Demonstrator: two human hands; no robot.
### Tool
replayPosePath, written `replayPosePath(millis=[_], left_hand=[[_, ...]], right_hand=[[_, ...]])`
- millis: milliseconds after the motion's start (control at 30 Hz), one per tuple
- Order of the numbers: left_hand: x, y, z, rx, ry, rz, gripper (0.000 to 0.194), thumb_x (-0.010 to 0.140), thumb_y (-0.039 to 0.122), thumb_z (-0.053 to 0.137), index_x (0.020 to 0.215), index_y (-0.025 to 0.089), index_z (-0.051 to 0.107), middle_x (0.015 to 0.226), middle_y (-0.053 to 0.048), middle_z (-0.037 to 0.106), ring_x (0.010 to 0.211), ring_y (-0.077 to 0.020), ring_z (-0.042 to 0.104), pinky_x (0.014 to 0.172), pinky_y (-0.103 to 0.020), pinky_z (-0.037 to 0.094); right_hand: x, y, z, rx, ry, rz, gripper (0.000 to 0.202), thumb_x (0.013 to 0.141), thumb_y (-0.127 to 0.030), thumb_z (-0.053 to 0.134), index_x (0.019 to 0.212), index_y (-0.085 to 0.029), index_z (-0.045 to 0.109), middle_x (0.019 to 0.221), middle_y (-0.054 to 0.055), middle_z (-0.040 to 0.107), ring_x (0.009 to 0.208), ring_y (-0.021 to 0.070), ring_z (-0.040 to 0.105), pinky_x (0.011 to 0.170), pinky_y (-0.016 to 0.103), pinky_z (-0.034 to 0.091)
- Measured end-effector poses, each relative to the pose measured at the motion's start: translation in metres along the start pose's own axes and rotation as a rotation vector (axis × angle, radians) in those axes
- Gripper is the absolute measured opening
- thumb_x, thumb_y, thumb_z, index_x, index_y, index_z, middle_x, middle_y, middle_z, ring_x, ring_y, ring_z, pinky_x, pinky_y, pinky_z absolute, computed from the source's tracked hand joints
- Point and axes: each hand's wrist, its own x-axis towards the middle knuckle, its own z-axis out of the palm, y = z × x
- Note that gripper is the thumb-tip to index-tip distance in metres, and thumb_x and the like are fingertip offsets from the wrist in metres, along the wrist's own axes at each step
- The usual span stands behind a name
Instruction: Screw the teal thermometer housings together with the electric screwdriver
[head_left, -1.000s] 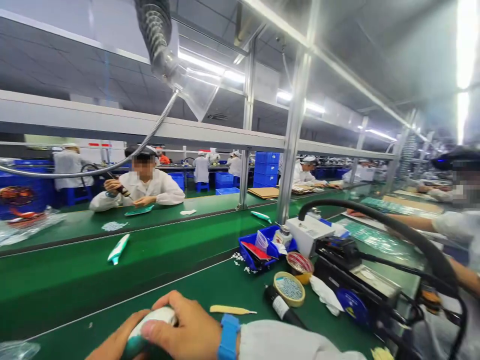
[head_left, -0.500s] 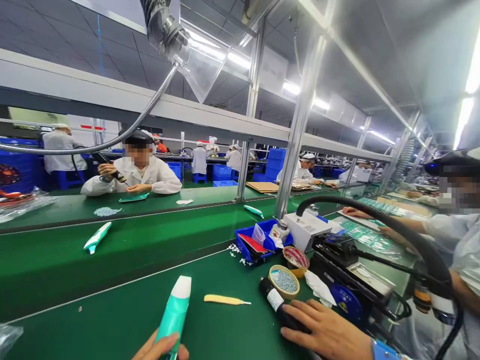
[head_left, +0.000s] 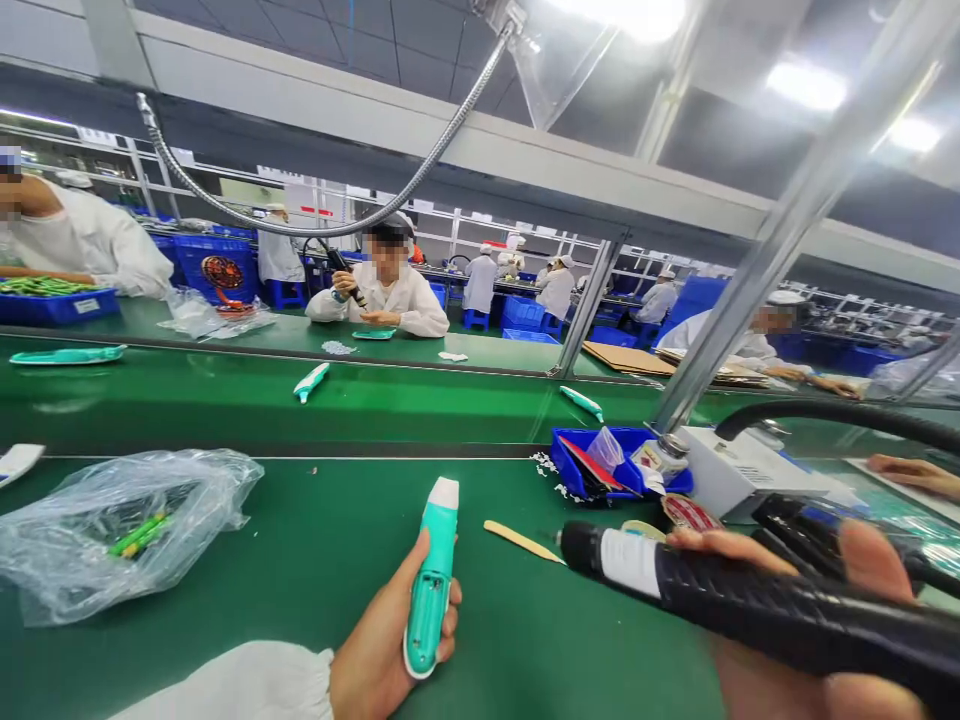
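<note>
My left hand (head_left: 382, 640) is wrapped round a teal handheld device casing (head_left: 441, 535) with a white tip. It points up and away from me, and an open recess shows in its lower half. Gripped in my right hand (head_left: 780, 665) is a black electric screwdriver (head_left: 735, 600) with a white label, lifted above the bench and pointing left. Its thin bit is blurred. Just left of and below the bit lies a cream-coloured stick tool (head_left: 521, 540) on the green bench (head_left: 315, 530).
A clear plastic bag (head_left: 202, 500) holding green and yellow pieces lies at left. Blue bins (head_left: 577, 480) and a white box (head_left: 739, 465) stand at back right. Teal casings (head_left: 311, 382) lie on the conveyor (head_left: 420, 410) beyond. Across it sits a co-worker (head_left: 390, 290).
My right hand has picked the screwdriver up off the bench and swung it level. My left hand has turned the casing so its recess shows. The view has turned left.
</note>
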Motion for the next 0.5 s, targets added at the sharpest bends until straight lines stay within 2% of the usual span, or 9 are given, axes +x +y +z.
replayPosePath(millis=[33,100,167,200,333,400,500], left_hand=[[0.000,-0.002,-0.001,-0.008,0.008,-0.002,0.037,0.082,0.052,0.049,0.078,0.015,0.052,0.061,-0.001,0.053,0.044,-0.0078,0.044,0.037,-0.018,0.032],[-0.001,-0.006,-0.003,-0.021,0.024,-0.001,0.039,0.081,0.053,0.050,0.075,0.014,0.052,0.062,-0.001,0.054,0.044,-0.0077,0.044,0.037,-0.019,0.032],[-0.001,-0.008,-0.005,-0.026,0.033,-0.002,0.042,0.080,0.054,0.049,0.073,0.013,0.054,0.061,-0.002,0.054,0.044,-0.0077,0.044,0.038,-0.019,0.032],[-0.001,-0.009,-0.005,-0.026,0.035,-0.005,0.044,0.080,0.055,0.048,0.071,0.013,0.054,0.059,-0.002,0.053,0.044,-0.0077,0.043,0.038,-0.019,0.032],[-0.001,-0.007,-0.002,-0.042,0.047,-0.041,0.047,0.085,0.055,0.040,0.065,0.013,0.053,0.047,0.001,0.046,0.040,-0.0082,0.042,0.037,-0.019,0.029],[-0.002,-0.006,0.000,-0.049,0.047,-0.046,0.045,0.086,0.053,0.038,0.068,0.014,0.053,0.047,0.001,0.047,0.039,-0.0086,0.042,0.036,-0.018,0.027],[-0.005,-0.005,0.003,-0.035,0.034,-0.050,0.046,0.086,0.054,0.036,0.069,0.015,0.053,0.045,0.001,0.047,0.037,-0.0091,0.041,0.037,-0.019,0.027]], right_hand=[[0.001,-0.005,0.018,0.077,0.058,0.055,0.056,0.079,-0.058,0.053,0.128,-0.035,0.040,0.089,0.000,0.063,0.080,0.0200,0.062,0.072,0.039,0.054],[0.003,-0.013,0.050,0.256,0.117,0.131,0.054,0.069,-0.070,0.056,0.109,-0.033,0.054,0.071,-0.002,0.061,0.061,0.0159,0.058,0.059,0.034,0.054],[0.004,-0.016,0.074,0.365,0.082,0.139,0.057,0.062,-0.076,0.055,0.092,-0.028,0.058,0.056,-0.003,0.057,0.048,0.0135,0.051,0.047,0.028,0.049],[0.004,-0.016,0.083,0.390,0.039,0.124,0.058,0.062,-0.077,0.053,0.089,-0.026,0.058,0.052,-0.004,0.055,0.045,0.0128,0.049,0.044,0.026,0.046],[-0.006,-0.007,0.107,0.450,-0.096,0.095,0.060,0.070,-0.077,0.041,0.094,-0.024,0.055,0.050,-0.004,0.054,0.039,0.0116,0.046,0.041,0.023,0.041],[-0.014,0.002,0.114,0.462,-0.099,0.106,0.062,0.073,-0.077,0.033,0.098,-0.024,0.053,0.052,-0.003,0.054,0.040,0.0124,0.047,0.040,0.023,0.041],[-0.024,0.015,0.120,0.450,-0.091,0.154,0.061,0.075,-0.076,0.032,0.103,-0.025,0.049,0.055,-0.003,0.055,0.041,0.0134,0.048,0.041,0.025,0.043]])
